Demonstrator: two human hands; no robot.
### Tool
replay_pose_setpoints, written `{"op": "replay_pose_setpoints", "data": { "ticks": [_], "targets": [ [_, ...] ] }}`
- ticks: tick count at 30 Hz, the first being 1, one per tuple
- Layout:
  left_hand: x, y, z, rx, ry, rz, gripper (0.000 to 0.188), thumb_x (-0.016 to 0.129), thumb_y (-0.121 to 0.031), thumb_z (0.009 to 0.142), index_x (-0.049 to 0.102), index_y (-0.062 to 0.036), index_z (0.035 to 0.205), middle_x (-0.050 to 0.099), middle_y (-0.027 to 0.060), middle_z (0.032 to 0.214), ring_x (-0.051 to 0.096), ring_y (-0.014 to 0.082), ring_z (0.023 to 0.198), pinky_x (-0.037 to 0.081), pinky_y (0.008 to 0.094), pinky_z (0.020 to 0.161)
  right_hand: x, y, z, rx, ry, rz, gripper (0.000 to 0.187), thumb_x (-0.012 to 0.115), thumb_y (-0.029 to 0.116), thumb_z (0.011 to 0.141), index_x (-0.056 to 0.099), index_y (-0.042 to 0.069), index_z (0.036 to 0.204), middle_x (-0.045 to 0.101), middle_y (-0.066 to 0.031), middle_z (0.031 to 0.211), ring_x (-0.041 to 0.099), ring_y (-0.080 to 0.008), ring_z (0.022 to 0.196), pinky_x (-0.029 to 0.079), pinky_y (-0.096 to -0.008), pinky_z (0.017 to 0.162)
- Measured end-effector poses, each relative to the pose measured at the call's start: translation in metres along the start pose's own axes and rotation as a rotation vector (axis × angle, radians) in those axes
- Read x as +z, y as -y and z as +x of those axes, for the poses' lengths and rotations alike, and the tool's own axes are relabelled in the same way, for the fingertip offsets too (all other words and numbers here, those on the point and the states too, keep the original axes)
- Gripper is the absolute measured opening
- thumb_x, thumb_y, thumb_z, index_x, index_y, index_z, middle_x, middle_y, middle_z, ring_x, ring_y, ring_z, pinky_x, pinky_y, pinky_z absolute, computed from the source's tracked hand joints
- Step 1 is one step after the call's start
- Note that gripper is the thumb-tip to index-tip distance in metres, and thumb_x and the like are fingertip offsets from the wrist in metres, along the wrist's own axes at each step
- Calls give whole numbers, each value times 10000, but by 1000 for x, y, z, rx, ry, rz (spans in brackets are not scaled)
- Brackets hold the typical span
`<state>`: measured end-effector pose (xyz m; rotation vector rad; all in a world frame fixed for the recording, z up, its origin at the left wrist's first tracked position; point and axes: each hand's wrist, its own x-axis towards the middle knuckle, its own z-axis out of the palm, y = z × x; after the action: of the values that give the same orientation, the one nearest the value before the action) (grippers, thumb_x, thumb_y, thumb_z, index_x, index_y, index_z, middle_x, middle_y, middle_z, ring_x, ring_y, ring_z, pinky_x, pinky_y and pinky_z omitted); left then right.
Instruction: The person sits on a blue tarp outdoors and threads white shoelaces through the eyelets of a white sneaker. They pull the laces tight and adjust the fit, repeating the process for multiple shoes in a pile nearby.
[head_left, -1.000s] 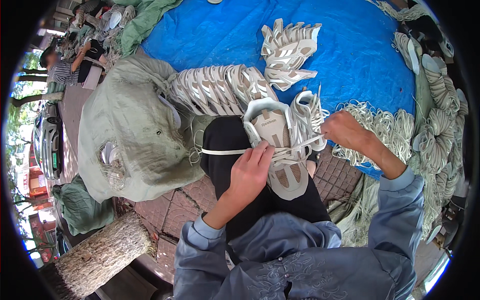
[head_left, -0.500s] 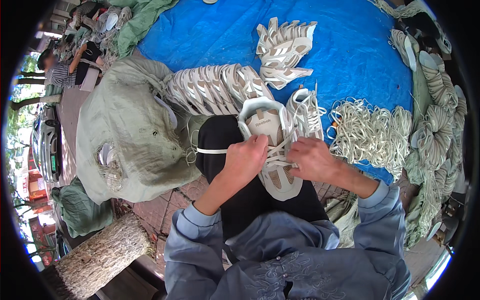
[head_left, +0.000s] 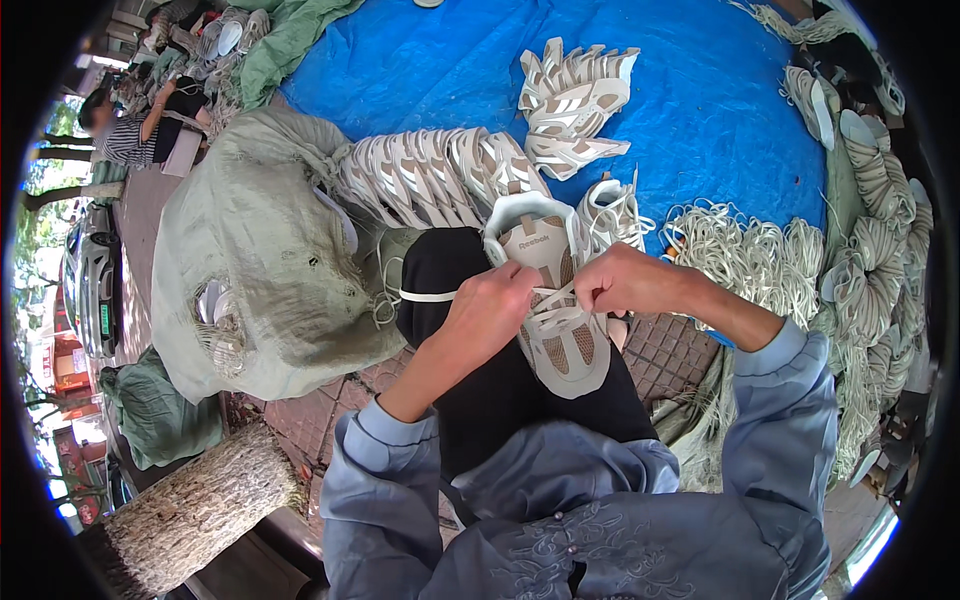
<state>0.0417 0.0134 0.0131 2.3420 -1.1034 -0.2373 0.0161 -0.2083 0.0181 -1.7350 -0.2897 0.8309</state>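
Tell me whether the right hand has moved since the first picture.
Yes. Judged against the lace pile, the right hand has moved left, away from the pile and in toward the shoe on the lap.

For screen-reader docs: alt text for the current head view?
A person's left hand and right hand hold the pale laces of a white-and-beige shoe upper resting over black trousers. Beyond, stacked matching uppers and a heap of loose laces lie on a blue tarp, with a grey-green sack at left.
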Motion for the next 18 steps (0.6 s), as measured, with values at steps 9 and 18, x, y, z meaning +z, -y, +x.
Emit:
{"op": "replay_pose_setpoints", "data": {
  "ticks": [9, 18],
  "targets": [
    [6, 3, -3, 24, -21, 60, 103, 584, -10, 727, 531, -40, 811, 522, 108, 748, 574, 300, 667, 481, 383, 563, 15, 14, -10, -499, -231, -1213, 73, 632, 106, 598, 606, 61, 648, 590, -82, 705, 602, -215, 597, 474, -337, 516],
    [6, 4, -2, 57, -11, 96, 83, 581, -16, 732, 521, -37, 786, 509, 112, 739, 571, 295, 643, 479, 378, 550, -8, 2, -6, 57, 99, 12, 153, 672, 170, 622, 657, 18, 637, 597, -40, 643, 569, -141, 649, 427, -273, 585]
  ]
}}
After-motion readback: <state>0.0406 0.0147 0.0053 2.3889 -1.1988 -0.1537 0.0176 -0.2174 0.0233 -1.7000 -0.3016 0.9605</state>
